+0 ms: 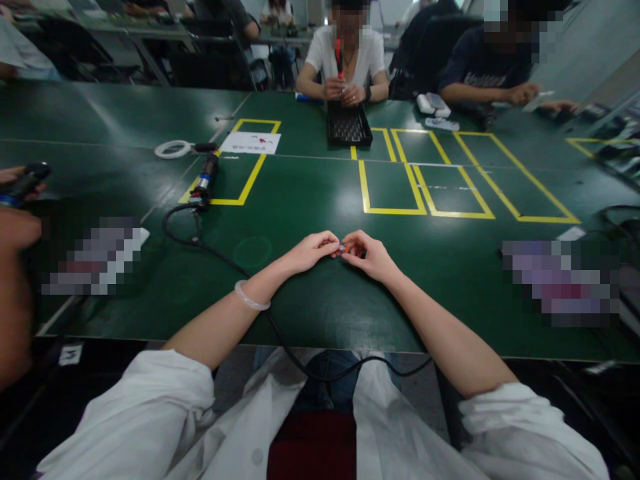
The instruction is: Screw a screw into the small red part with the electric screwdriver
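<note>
My left hand and my right hand meet above the green table, fingertips almost touching. Pinched between them is a small part with orange and greyish bits, too small to make out its kind. Both hands are closed at the fingertips, and the fingers partly hide the part. Something dark shows among the fingers of my right hand. To the left of my hands lies an electric screwdriver with a black and blue body, its black cable running under my left forearm.
Across the green table, a person in white holds a red-handled tool over a black tray. A white sheet and a coiled white cord lie far left. Yellow tape outlines mark the table. Other people sit at both sides.
</note>
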Tool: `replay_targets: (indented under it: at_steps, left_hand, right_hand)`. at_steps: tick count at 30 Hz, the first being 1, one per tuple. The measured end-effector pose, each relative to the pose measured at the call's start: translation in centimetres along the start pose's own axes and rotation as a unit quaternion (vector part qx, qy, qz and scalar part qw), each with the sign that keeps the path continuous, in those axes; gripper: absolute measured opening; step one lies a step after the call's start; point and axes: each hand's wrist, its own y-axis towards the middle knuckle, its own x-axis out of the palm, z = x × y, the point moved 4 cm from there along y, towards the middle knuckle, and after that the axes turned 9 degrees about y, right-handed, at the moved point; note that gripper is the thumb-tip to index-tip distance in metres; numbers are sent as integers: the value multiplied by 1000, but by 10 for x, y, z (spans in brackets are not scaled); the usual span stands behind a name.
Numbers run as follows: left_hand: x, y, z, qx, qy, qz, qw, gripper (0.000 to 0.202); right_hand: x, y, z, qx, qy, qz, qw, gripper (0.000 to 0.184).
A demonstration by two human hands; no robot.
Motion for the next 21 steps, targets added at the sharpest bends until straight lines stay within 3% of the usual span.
replay_targets:
  at_steps: [5, 21]
  left_hand:
    - [-1, 0, 4, -4, 8, 5, 1000, 35]
    - [-1, -1, 6, -9, 7, 7, 1000, 37]
  right_hand:
    - [-1, 0, -2, -6, -24, 3, 1000, 15]
    - [-2, 0, -4, -6, -43, -3, 999, 15]
